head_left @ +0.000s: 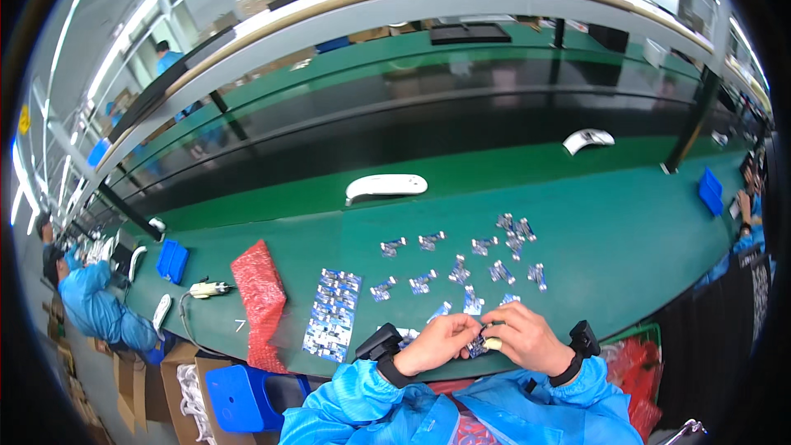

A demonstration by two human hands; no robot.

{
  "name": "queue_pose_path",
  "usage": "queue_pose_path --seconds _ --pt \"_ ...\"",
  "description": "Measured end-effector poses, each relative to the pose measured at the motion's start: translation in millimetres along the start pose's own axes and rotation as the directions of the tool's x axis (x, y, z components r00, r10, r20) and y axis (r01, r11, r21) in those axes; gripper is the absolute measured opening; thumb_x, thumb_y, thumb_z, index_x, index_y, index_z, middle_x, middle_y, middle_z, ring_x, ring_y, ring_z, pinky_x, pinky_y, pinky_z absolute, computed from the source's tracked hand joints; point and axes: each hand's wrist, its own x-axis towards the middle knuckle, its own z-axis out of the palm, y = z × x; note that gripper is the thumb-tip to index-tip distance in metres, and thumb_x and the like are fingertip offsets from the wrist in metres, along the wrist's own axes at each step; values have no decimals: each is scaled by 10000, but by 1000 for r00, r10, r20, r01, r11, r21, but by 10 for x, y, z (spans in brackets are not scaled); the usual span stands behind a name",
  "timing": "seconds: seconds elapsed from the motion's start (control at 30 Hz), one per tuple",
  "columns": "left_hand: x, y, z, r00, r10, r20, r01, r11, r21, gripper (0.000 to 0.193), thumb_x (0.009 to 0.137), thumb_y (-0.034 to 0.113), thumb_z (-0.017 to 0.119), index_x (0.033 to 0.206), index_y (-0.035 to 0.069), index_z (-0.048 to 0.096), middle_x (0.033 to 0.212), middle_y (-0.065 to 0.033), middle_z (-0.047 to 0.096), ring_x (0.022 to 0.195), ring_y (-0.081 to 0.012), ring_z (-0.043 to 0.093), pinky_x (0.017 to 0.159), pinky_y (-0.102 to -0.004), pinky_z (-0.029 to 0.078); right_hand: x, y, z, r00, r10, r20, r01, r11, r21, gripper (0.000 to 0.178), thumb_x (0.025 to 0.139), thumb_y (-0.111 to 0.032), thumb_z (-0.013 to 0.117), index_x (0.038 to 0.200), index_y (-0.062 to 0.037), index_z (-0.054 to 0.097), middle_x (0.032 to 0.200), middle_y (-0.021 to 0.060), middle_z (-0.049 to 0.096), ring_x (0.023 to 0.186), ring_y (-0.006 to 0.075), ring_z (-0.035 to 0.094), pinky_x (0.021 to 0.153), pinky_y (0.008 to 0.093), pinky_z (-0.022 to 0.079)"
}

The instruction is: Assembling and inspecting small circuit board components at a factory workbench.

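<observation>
Close to the bench's near edge, my left hand (442, 341) and my right hand (529, 338) meet with fingers closed in a pinch. Between the fingertips is a small blue circuit board (475, 349), partly hidden by them. A small pale yellow piece (493, 344) shows at my right fingertips; whether it belongs to the board I cannot make out. Several similar loose boards (500, 272) lie scattered just beyond my hands. To the left of them rests a blue panel of joined circuit boards (332, 313).
Red bubble wrap (262, 305), a corded pale hand tool (209, 288) and a blue bin (172, 261) are on the left of the green bench. White curved housings (387, 186) lie farther back by a black belt (395, 107). People sit at both sides.
</observation>
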Motion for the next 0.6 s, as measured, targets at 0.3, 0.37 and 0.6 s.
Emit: queue_pose_path --seconds 0.3,0.37,0.6 --pt "784 406 -1830 903 -148 -403 -214 657 -723 561 969 207 520 1303 -156 251 1307 -376 378 1229 -476 438 1045 -509 412 182 466 29 951 233 -201 -177 948 263 159 788 -10 656 908 -14 551 993 130 662 887 312 617 773 382 495" --pt "1155 294 -2216 864 -229 -448 -312 454 -835 637 996 246 455 1372 -153 132 1387 -377 246 1278 -492 364 1069 -532 377 197 527 17 945 263 -192 -202 935 291 145 798 -15 651 897 -14 545 995 131 663 894 311 616 780 386 488" --pt "1607 367 -2316 824 -141 -548 -435 462 -773 506 1035 324 287 1360 -62 250 1361 -299 376 1262 -449 407 1068 -534 381 139 575 -31 911 353 -214 -273 903 331 132 822 -30 635 911 -13 538 1033 141 650 916 316 613 800 388 484"
